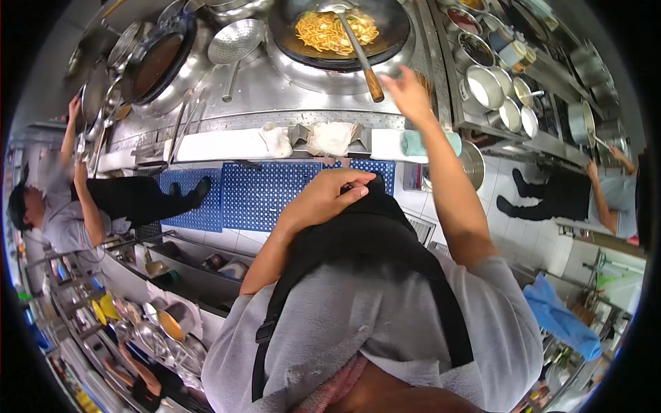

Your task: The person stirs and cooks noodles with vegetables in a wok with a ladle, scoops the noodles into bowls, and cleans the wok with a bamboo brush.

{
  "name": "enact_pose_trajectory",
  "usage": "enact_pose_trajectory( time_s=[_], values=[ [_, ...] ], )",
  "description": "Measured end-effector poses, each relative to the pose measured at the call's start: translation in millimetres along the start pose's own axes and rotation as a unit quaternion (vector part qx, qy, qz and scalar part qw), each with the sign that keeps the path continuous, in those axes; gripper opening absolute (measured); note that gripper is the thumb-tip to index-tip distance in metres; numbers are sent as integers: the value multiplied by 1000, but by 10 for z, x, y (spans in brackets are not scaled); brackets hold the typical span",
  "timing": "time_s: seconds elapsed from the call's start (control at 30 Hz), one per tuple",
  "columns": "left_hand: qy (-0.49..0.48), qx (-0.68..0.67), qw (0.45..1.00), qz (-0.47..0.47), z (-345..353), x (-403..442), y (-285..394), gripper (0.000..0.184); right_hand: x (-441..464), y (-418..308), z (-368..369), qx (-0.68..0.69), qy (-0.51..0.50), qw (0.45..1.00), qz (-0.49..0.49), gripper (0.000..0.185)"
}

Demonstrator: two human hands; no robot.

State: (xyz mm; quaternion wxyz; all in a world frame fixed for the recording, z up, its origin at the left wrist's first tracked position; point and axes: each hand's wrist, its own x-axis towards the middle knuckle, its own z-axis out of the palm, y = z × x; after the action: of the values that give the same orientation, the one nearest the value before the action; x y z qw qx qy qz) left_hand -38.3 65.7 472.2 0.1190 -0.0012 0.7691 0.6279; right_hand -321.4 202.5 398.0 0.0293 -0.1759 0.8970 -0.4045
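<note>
While the person's left hand [326, 195] sits low before the black cloth apron [358, 237], its fingers are loosely bent and appear to hold nothing; whether it touches the cloth I cannot tell. Beyond it, a pale green folded cloth [414, 143] lies along the front edge of the steel stove, under the right forearm. Farther out, the right hand [410, 96] reaches over the stove top, its fingers parted and empty. Just beside those fingertips, on their left, is the brown wooden handle [372, 84] of a long grey metal cooking utensil [354, 41]; any contact is too fine to judge. The utensil's long axis runs from this near end away and slightly leftward, over the rim of a round black metal wok [396, 31], to a head among yellow-brown noodles [318, 33]. The right hand is clearly the nearer one; the left is well apart. Left of the wok lies a round, perforated steel strainer [236, 40].
</note>
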Motion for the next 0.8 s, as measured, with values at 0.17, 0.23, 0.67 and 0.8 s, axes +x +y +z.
enact_pose_trajectory(
  time_s=[0.17, 0.23, 0.67, 0.8],
  values=[
    [100, 11, 995, -16, 138, 42, 14, 32, 840, -493, 534, -10, -170, 983, 64, 66],
    [140, -62, 987, -45, 183, 50, -90, 33, 900, -485, 400, 16, -195, 979, 49, 63],
    [429, 428, 785, 127, -252, 1711, -281, 22, 354, 483, -959, -83, -222, 963, -125, 53],
    [452, 389, 801, 54, -844, 2499, -426, 21, -26, -13, -1567, 48, -360, 932, 12, 53]
  ],
)
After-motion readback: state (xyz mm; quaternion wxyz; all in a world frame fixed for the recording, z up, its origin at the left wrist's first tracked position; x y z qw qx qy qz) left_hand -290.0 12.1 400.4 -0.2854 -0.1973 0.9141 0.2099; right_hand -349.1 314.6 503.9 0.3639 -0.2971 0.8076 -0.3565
